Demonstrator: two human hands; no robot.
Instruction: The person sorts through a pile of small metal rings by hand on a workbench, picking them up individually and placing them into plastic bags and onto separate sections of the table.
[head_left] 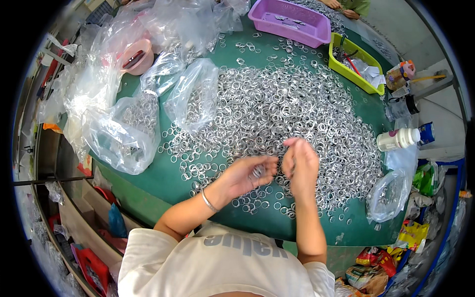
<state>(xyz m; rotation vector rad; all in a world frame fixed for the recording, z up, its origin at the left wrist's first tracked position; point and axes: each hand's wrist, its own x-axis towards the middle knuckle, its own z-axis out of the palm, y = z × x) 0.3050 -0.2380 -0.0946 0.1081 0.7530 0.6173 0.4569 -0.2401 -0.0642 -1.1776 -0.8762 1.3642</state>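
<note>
A broad heap of silver metal rings [297, 99] covers the middle of the green table. Over its near edge, my left hand [247, 175] is turned palm inward with its fingers curled, and a few metal rings [258, 171] lie in its palm. My right hand [303, 163] is just to the right, fingers bent toward the left hand and slightly smeared by motion. Whatever its fingertips hold is hidden. Loose rings are scattered on the table below both hands.
Clear plastic bags [133, 128], some with rings, and a pink bowl [138, 57] crowd the left. A purple basket [289, 22] and a green basket [356, 64] stand far right. A white bottle [398, 139] lies at the right edge. Another person's hands [341, 7] show beyond.
</note>
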